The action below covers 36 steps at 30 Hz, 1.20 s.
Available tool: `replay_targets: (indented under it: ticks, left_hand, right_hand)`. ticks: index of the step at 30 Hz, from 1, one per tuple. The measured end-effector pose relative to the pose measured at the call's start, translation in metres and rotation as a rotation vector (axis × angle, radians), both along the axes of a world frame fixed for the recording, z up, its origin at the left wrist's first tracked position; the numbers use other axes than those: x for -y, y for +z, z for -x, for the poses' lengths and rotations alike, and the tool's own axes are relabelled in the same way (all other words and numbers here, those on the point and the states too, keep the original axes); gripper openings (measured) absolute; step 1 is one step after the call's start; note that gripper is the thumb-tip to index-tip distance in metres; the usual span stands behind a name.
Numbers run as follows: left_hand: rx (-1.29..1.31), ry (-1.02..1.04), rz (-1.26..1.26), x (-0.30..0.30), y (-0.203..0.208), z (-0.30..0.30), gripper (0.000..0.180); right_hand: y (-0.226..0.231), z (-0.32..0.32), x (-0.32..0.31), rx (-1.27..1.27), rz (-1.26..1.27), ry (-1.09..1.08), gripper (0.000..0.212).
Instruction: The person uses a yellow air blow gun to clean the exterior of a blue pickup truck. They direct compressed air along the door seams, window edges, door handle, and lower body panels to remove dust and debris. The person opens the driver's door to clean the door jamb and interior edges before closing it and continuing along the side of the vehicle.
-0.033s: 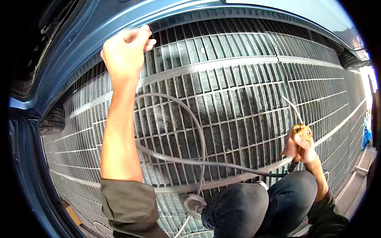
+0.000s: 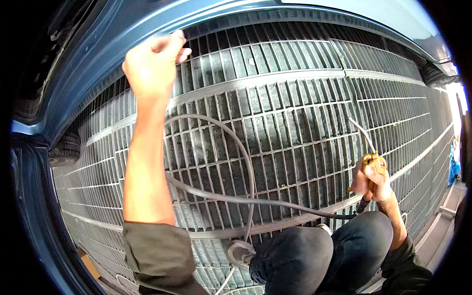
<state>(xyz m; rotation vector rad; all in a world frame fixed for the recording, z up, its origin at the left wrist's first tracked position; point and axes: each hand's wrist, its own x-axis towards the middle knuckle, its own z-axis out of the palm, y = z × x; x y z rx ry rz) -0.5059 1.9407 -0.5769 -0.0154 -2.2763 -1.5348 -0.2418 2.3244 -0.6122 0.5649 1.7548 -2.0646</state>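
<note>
A: Head view, floor first. What's underfoot?

B: Steel grating [image 2: 295,137], bars running across w/ flat cross-strips, dark void under it. Blue car body panel [image 2: 88,83] arcs over the top left; a tyre [image 2: 66,147] sits on the grate just below that panel, another tyre [image 2: 435,73] at top right. So the person's crouched low beside the vehicle, knees in dark jeans [image 2: 314,255] at the bottom edge.

A: Left hand?

B: Left hand [image 2: 152,61] is up at the panel's lower lip, fingers curled shut against the edge. Looks like a brace for balance while crouching, tho I can't tell if anything's pinched in it. Olive sleeve [image 2: 157,255] pushed back to the elbow.

A: Right hand?

B: Right hand [image 2: 371,182] wrapped round a yellow-handled air-gun type nozzle [image 2: 371,160], thin metal tube pointing up-left, tip well clear of the car. Grey hose [image 2: 236,196] runs from its base across the grate, loops up and back down between the arms; slack, prob so it doesn't tug the tool.

A: Anything else?

B: White shoe [image 2: 240,251] by the knee, hose passing over it.
</note>
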Motion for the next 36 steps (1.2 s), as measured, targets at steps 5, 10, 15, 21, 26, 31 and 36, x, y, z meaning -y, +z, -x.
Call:
replay_targets:
  ticks: [5, 10, 15, 21, 26, 31, 36]
  left_hand:
    - [-0.063, -0.028, 0.004, 0.01, -0.002, 0.002, 0.023]
    - [-0.025, 0.004, 0.171, -0.007, 0.011, -0.005, 0.024]
    - [-0.003, 0.036, 0.138, 0.022, -0.003, -0.002, 0.026]
    - [-0.045, 0.077, 0.431, -0.041, 0.028, -0.006, 0.03]
    - [-0.151, -0.058, 0.401, -0.096, 0.015, 0.013, 0.039]
    - [-0.039, -0.043, 0.395, -0.108, 0.032, 0.004, 0.034]
    - [0.055, 0.033, 0.318, -0.08, 0.033, 0.002, 0.032]
  right_hand:
    - [-0.003, -0.002, 0.001, -0.067, 0.016, 0.005, 0.039]
    - [-0.001, 0.004, 0.011, -0.092, 0.022, 0.026, 0.038]
    - [-0.002, -0.008, 0.001, -0.094, 0.057, -0.022, 0.034]
    - [-0.005, -0.005, 0.0, -0.017, 0.256, 0.025, 0.028]
    - [-0.006, -0.006, -0.002, -0.003, 0.297, 0.041, 0.026]
    - [-0.008, -0.003, -0.001, 0.01, 0.224, 0.075, 0.028]
    - [-0.006, -0.004, -0.002, -0.038, 0.217, 0.088, 0.029]
